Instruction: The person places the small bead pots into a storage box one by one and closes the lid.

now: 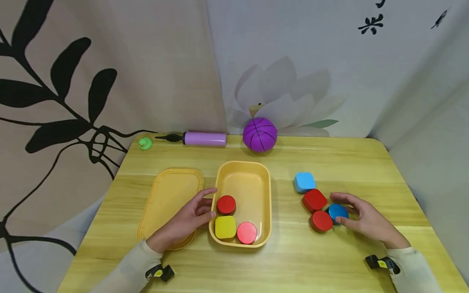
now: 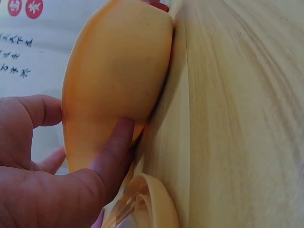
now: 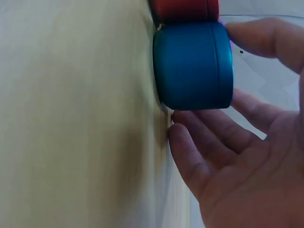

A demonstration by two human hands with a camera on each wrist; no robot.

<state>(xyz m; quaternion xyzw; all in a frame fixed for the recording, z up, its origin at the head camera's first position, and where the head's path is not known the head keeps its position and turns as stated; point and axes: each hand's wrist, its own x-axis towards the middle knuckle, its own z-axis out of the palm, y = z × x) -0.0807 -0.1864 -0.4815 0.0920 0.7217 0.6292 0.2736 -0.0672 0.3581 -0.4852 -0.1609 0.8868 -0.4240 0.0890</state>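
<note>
In the head view my left hand [image 1: 188, 217] touches the left side of a yellow plastic box [image 1: 266, 191]. In the left wrist view one fingertip meets the rim and another finger lies against the outer wall. Inside the box sit a red round tin [image 1: 226, 204], a yellow square tin [image 1: 225, 227] and a pink round tin [image 1: 246, 232]. My right hand [image 1: 368, 219] is around a blue round tin [image 3: 194, 66], its fingers loosely spread. Touching or close beside that tin are a red round tin [image 1: 321, 221] and a red square tin [image 1: 314, 200]. Behind them stands a light-blue square tin [image 1: 304, 182].
A flat yellow lid [image 1: 172, 191] lies left of the box, partly under the left forearm. Along the table's back edge are a green toy duck [image 1: 145, 143], a purple hand pump [image 1: 204, 139] and a purple ball [image 1: 260, 134]. A curtain [image 1: 165, 61] hangs behind.
</note>
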